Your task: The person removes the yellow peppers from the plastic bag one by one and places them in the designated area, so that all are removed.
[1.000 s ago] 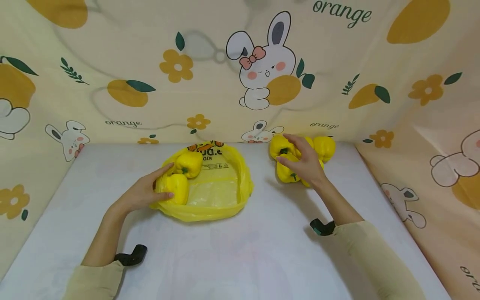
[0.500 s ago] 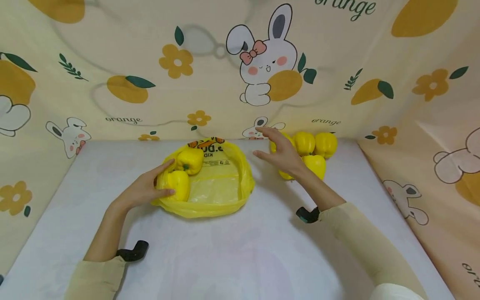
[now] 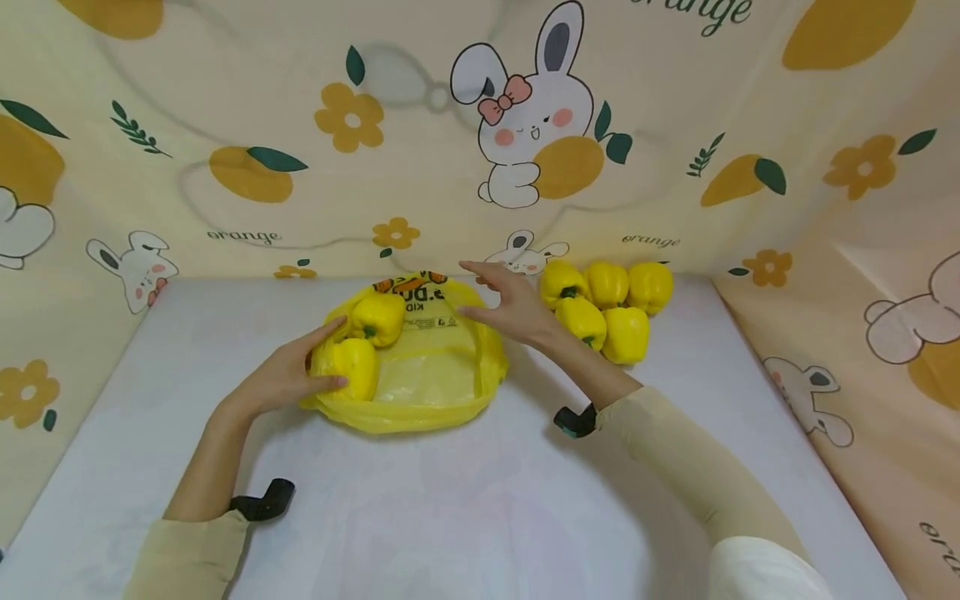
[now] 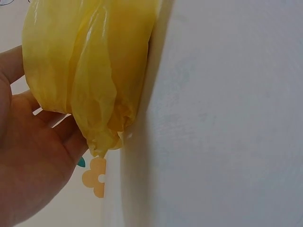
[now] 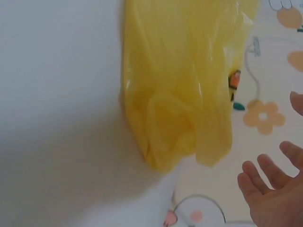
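An open yellow plastic bag [image 3: 420, 421] stands on the white table with its rim rolled out. Two yellow bell peppers lie in its left part, a rear pepper [image 3: 378, 319] and a front pepper [image 3: 357, 367]. My left hand [image 3: 288, 375] holds the bag at its left side, the thumb over the rim against the front pepper and the index finger further back along the rim. In the left wrist view the other fingers pass behind the bag's plastic. My right hand [image 3: 513, 308], fingers spread and holding nothing, hovers by the bag's right rear rim.
Several more yellow bell peppers [image 3: 626, 335] sit close together at the table's back right. A patterned cloth [image 3: 420, 192] with rabbits and oranges encloses the back and sides of the white table [image 3: 420, 517].
My right hand has moved left, from over the group of peppers to the bag's right rim, with nothing in it. The left hand stays at the bag.
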The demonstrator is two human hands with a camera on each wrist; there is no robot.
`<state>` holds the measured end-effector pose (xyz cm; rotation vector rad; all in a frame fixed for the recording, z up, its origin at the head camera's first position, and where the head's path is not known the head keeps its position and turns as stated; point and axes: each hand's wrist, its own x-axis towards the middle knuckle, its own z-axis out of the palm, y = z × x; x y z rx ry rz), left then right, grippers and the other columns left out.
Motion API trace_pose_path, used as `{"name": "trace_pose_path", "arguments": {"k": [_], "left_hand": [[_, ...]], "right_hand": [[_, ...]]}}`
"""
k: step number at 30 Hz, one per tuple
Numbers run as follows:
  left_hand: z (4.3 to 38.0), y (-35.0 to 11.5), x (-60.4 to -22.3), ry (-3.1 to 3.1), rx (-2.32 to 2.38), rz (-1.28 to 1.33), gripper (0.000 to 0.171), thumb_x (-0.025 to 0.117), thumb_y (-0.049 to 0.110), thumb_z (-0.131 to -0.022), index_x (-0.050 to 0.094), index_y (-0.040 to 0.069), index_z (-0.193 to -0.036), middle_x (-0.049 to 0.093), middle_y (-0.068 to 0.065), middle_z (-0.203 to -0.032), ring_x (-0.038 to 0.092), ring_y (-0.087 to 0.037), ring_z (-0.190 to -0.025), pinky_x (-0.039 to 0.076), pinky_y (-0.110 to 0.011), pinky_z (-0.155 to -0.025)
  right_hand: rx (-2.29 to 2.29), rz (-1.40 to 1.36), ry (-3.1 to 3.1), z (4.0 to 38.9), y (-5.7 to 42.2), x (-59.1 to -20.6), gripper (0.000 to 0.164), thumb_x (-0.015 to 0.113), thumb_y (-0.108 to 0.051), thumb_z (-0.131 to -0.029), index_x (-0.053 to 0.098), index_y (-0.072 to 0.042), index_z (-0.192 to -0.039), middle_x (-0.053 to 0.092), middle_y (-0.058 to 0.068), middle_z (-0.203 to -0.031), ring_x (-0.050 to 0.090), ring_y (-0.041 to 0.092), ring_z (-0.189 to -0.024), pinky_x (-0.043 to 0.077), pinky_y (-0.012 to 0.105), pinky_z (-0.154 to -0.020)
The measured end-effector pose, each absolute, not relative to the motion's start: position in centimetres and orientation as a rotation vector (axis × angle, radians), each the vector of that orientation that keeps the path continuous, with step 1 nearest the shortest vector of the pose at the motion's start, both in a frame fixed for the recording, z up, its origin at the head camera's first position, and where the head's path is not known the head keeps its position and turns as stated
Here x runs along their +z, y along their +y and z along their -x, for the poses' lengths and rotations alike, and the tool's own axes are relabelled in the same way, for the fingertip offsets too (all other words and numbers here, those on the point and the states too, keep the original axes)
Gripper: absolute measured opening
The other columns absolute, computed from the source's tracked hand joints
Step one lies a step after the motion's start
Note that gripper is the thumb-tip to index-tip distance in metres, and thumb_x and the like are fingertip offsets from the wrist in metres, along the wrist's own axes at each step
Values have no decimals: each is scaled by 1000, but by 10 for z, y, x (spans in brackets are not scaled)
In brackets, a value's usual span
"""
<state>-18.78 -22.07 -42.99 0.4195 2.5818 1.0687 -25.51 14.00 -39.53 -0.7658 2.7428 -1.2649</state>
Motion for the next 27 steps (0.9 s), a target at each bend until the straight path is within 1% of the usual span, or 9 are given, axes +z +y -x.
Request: {"name": "trace_pose_path", "arguments": {"k": [7, 10, 13, 19, 24, 27], "left_hand": [[189, -220, -430, 2571, 1072, -396, 92, 76, 33, -87, 21, 19, -160, 23, -25, -160, 19, -48, -146, 17, -65, -115], [189, -220, -431, 2569, 1077, -388, 92, 76, 32, -87, 21, 19, -160, 23, -25, -160, 18, -48, -146, 17, -66, -116], [188, -220, -431, 2568, 1078, -378, 92, 76, 32, -87, 21, 19, -160, 22, -25, -160, 18, -48, -146, 17, -66, -115], [188, -220, -429, 2569, 1069, -379, 92, 75, 33, -88, 20, 19, -160, 22, -25, -160, 18, -48, -146, 17, -66, -115], [188, -220, -429, 2566, 1076, -376, 92, 75, 33, -88, 20, 20, -160, 23, -26, -160, 19, -49, -146, 17, -67, -115], [187, -221, -429, 2557, 1087, -376, 92, 75, 34, -88, 19, 20, -160, 22, -26, -160, 18, -49, -146, 17, -67, -115]], "right_hand": [[-1271, 759, 2697, 259, 116, -403, 70, 74, -39, -89, 46, -19, -150, 48, -1, -149, 50, 27, -129, 39, 40, -111], [-1256, 732, 2678, 258, 107, -407, 70, 74, -40, -89, 46, -21, -150, 47, -2, -150, 50, 27, -130, 39, 41, -111], [-1261, 715, 2647, 259, 98, -410, 71, 74, -39, -89, 45, -21, -150, 46, 1, -151, 49, 29, -131, 40, 42, -110], [-1262, 676, 2598, 260, 82, -414, 73, 73, -43, -88, 44, -20, -151, 40, 2, -156, 50, 32, -130, 43, 44, -107], [-1229, 661, 2601, 261, 67, -417, 71, 73, -42, -89, 45, -19, -150, 43, 3, -153, 53, 33, -128, 47, 43, -103], [-1197, 655, 2609, 264, 58, -421, 71, 74, -39, -89, 46, -17, -149, 45, 3, -152, 52, 32, -129, 46, 40, -104]]}}
